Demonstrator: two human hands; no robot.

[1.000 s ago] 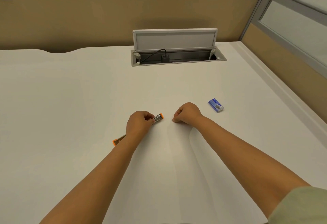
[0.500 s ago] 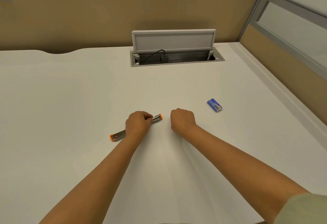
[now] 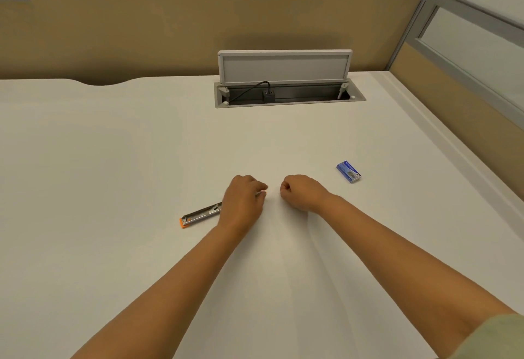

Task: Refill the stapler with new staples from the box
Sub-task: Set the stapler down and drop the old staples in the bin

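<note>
Where the white surface (image 3: 113, 160) spreads widest, at far left, shows only a curved notch in its far edge below the tan partition (image 3: 141, 27).

Lying just left of centre: the stapler (image 3: 200, 215), metal body flat on the surface and angled up toward the right, orange end cap at its lower left, far end hidden beneath the left hand (image 3: 243, 202).

Covering that far end: the left hand, knuckles up, fingers curled down over the stapler, fingertips (image 3: 262, 188) bunched at the right side. Grip closed round the stapler's hidden end, as far as can be seen.

Set just right of it, apart by a narrow gap: the right hand (image 3: 300, 193), curled into a loose fist resting on the surface, thumb and forefinger pinched together toward the left hand. Cannot tell whether anything sits in that pinch; too small to make out.

Farther back, at centre: an open cable hatch (image 3: 289, 95) sunk in the surface, grey lid (image 3: 285, 66) raised, black plug and cord (image 3: 268, 93) inside.

Off to the right, well apart from both hands: the blue staple box (image 3: 348, 171), lying flat.
</note>
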